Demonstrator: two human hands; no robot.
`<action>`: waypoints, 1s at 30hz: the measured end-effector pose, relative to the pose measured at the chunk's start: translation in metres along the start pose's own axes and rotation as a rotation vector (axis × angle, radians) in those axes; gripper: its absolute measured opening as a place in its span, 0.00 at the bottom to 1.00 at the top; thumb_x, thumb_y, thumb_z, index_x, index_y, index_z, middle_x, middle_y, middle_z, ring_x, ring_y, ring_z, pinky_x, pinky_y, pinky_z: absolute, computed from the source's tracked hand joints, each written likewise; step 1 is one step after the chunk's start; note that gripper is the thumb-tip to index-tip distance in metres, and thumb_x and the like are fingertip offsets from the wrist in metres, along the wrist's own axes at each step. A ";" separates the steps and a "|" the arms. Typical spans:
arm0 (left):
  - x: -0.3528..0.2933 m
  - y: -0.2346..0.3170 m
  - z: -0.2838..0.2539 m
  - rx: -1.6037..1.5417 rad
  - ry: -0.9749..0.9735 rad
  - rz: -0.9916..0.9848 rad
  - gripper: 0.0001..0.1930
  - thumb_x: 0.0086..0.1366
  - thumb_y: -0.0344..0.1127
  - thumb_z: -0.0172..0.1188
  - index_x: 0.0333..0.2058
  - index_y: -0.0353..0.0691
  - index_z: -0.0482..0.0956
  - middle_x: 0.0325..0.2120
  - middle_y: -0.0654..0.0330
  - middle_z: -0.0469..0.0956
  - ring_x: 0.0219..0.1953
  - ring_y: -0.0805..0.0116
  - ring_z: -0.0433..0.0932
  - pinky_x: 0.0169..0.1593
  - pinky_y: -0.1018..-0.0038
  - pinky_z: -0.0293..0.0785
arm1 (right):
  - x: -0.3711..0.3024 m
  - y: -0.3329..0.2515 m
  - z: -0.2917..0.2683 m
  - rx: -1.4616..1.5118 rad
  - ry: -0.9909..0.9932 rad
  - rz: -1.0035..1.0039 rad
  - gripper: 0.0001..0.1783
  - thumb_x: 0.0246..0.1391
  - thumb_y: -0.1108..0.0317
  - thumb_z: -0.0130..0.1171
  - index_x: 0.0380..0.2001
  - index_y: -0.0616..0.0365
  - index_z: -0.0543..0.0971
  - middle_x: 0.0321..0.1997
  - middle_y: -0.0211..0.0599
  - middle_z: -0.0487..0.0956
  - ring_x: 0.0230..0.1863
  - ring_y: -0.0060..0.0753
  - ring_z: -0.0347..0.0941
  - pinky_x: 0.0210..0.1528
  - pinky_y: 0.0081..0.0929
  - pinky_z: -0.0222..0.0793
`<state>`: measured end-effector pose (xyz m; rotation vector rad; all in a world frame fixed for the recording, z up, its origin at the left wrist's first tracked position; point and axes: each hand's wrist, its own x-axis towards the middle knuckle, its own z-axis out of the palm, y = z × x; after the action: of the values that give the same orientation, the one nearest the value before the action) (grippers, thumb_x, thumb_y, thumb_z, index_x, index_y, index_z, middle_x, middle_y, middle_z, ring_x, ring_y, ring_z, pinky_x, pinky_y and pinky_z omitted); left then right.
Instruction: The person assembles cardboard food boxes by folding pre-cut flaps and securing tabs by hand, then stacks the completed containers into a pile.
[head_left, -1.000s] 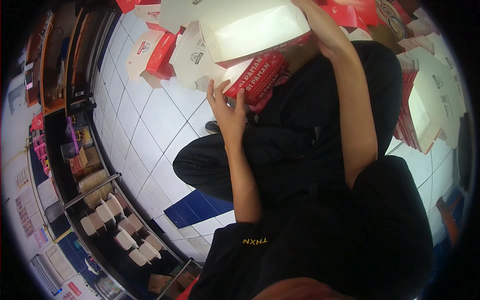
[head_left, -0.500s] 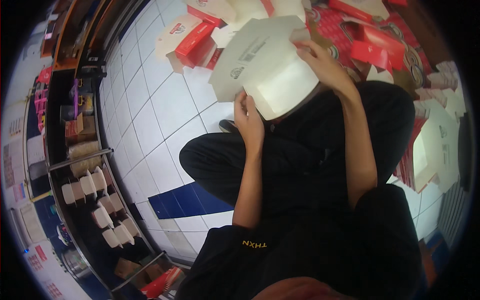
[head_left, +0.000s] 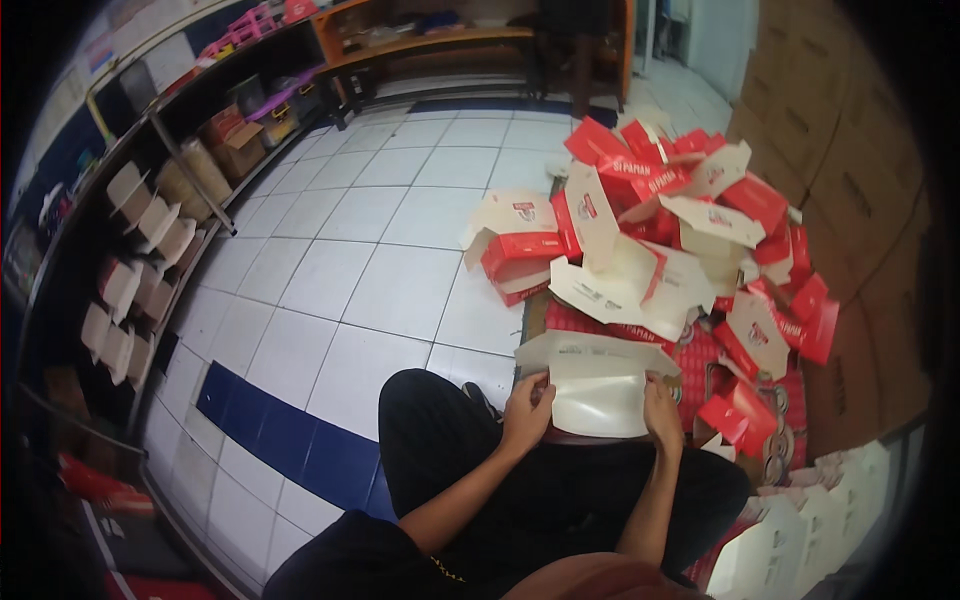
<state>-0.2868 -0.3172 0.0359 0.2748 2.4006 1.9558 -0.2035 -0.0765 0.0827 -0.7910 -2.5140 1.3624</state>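
A paper food box (head_left: 600, 398) with a pale inside stands partly folded over my lap, its far flap raised. At its left side, my left hand (head_left: 528, 410) grips the edge between thumb and fingers. My right hand (head_left: 662, 412) is closed on the opposite side. Just beyond lies a heap of red and white folded food boxes (head_left: 650, 235), some open and tipped over. To the right of my knee is a stack of flat box blanks (head_left: 765, 550). The outer face of the box in my hands is mostly hidden.
A red patterned mat (head_left: 790, 415) lies under the heap. Tall brown cartons (head_left: 800, 110) line the right side. On the left, a shelf rack (head_left: 180, 150) holds several small cartons (head_left: 125, 285). White floor tiles (head_left: 390, 265) spread between, with a blue tile strip (head_left: 290, 430).
My view has swung up and turned, so the heap and room show more fully. The box now sits lower and more upright, its flap raised; both hands still hold its sides.
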 end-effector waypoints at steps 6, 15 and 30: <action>-0.002 -0.002 0.005 -0.026 0.012 0.026 0.17 0.66 0.39 0.62 0.49 0.34 0.80 0.41 0.48 0.81 0.38 0.59 0.83 0.45 0.65 0.78 | 0.017 -0.015 0.004 -0.284 0.120 -0.061 0.26 0.64 0.58 0.40 0.49 0.68 0.78 0.52 0.70 0.77 0.59 0.69 0.70 0.65 0.50 0.62; -0.004 0.018 0.002 0.040 -0.068 -0.018 0.18 0.65 0.39 0.62 0.50 0.35 0.80 0.40 0.50 0.82 0.40 0.57 0.82 0.46 0.65 0.77 | 0.043 0.023 -0.005 -0.418 0.118 -0.067 0.30 0.64 0.54 0.39 0.41 0.74 0.80 0.44 0.74 0.78 0.50 0.72 0.75 0.56 0.53 0.68; -0.001 0.013 0.009 0.039 -0.043 0.065 0.17 0.66 0.37 0.63 0.50 0.34 0.79 0.38 0.50 0.81 0.37 0.60 0.82 0.43 0.68 0.78 | 0.035 0.042 -0.012 -0.321 0.080 -0.103 0.25 0.63 0.56 0.46 0.40 0.73 0.79 0.40 0.67 0.80 0.45 0.67 0.78 0.50 0.51 0.70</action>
<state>-0.2832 -0.3065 0.0470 0.3971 2.4344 1.9100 -0.2125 -0.0312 0.0515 -0.7410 -2.7023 0.8891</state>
